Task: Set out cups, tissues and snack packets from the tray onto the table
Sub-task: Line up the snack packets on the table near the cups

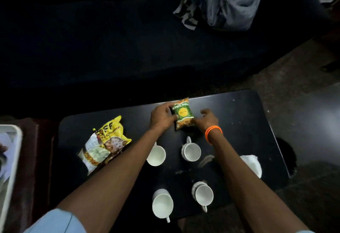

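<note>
A small green and orange snack packet (182,113) lies near the far edge of the black table (242,122). My left hand (161,116) grips its left side. My right hand (207,118) touches its lower right corner, fingers spread. A bigger yellow snack packet (106,142) lies flat on the table's left part. Several white cups stand between my arms and close to me, among them one (191,151) with its handle pointing away and one (162,205) at the near edge. White tissues (253,164) lie at the right, partly behind my right forearm.
A white tray (9,159) sits at the left edge of view, off the table, its contents blurred. A dark sofa (110,48) runs beyond the table, with a grey backpack (230,1) on it. Bare floor (303,85) shows at the right.
</note>
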The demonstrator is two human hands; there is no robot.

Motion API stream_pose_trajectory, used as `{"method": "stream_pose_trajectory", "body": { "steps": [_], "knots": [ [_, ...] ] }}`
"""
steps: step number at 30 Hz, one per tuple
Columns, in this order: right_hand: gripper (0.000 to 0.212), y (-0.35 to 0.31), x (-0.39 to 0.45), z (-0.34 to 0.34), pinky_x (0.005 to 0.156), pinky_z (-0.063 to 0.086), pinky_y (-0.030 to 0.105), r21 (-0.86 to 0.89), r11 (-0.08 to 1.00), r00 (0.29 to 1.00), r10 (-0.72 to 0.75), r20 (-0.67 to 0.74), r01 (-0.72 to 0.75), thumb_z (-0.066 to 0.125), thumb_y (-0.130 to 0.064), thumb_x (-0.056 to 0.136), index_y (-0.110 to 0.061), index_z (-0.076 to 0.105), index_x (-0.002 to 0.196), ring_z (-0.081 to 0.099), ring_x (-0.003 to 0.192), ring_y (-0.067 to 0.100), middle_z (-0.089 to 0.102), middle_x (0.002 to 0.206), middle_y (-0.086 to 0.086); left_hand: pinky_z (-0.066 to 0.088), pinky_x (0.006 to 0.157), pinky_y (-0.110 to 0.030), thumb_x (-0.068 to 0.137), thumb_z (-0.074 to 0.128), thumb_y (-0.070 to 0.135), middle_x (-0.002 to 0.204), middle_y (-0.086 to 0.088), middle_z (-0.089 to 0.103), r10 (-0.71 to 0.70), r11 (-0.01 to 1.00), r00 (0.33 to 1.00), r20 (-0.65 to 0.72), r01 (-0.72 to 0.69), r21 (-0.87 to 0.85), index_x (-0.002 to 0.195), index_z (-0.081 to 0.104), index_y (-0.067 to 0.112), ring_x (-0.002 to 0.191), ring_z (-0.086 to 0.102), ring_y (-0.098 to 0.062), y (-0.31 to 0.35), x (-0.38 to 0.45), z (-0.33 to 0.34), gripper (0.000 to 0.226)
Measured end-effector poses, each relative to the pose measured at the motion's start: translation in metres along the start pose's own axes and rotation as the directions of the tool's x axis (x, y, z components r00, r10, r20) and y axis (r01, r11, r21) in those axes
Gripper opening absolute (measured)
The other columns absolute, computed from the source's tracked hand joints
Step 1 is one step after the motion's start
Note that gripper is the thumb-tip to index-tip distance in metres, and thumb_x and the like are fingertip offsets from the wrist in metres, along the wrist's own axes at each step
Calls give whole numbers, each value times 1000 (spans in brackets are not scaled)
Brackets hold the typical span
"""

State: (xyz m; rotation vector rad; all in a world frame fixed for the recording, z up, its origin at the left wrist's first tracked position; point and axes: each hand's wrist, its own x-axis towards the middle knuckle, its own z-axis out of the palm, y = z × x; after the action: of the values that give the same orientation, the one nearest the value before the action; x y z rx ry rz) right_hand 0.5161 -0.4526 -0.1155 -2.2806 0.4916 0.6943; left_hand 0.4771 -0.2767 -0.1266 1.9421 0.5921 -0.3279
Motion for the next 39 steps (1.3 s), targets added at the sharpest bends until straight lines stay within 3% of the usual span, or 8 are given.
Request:
{"method": "stream_pose_trajectory", "body": {
  "steps": [4,9,15,20,28,33,36,39],
  "knots": [
    [64,13,5,1,107,51,45,60,961,958,-264,-111,271,77,-22,87,-23,52,146,58,126,29,53,147,11,53,104,-43,82,83,21,131,-10,67,45,998,999,17,-45,38,140,61,24,117,65,-27,0,9,20,62],
    [59,13,9,6,110,47,39,-163,894,909,-405,102,417,76,-12,86,-20,59,142,57,127,28,59,141,10,44,113,-40,81,85,27,139,-11,63,80,978,993,89,-96,183,146,57,25,129,57,-28,-7,16,35,71],
    [60,25,13,-3,109,50,38,-132,928,937,-347,37,349,77,-8,85,-19,60,141,61,124,27,62,139,10,44,107,-35,76,88,26,126,-13,62,165,964,984,73,-177,201,144,59,24,118,59,-29,-5,17,55,74],
    [67,27,18,-12,108,51,40,-113,937,944,-329,26,330,73,-2,85,-20,54,147,64,120,30,61,142,10,45,107,-36,77,87,21,126,-13,59,195,959,976,94,-209,190,146,57,24,120,57,-29,3,19,70,75],
    [65,26,24,-16,99,44,22,-145,937,948,-318,25,318,74,1,84,-23,59,142,61,126,27,64,139,9,42,107,-32,83,85,20,128,-13,58,142,977,989,51,-148,152,148,55,28,122,56,-29,6,15,81,72],
    [67,16,19,-14,108,46,33,-202,935,956,-290,44,293,72,2,84,-21,56,145,58,130,30,60,143,12,40,110,-31,85,82,21,137,-16,55,91,984,988,123,-108,138,151,50,26,130,53,-30,12,8,71,74],
    [71,0,6,-8,109,42,37,-260,916,938,-336,-83,305,67,3,81,-14,51,148,54,129,36,57,141,18,43,107,-30,87,78,20,132,-14,63,90,988,992,89,-100,118,145,58,27,123,60,-27,14,-6,43,63],
    [55,-25,-20,14,103,45,39,-180,909,890,-409,-201,376,68,-3,81,-7,62,135,59,119,40,65,127,23,51,102,-30,86,73,17,118,-6,72,78,997,995,-60,-79,-8,130,72,29,106,70,-20,-5,-33,2,45]
  ]
}}
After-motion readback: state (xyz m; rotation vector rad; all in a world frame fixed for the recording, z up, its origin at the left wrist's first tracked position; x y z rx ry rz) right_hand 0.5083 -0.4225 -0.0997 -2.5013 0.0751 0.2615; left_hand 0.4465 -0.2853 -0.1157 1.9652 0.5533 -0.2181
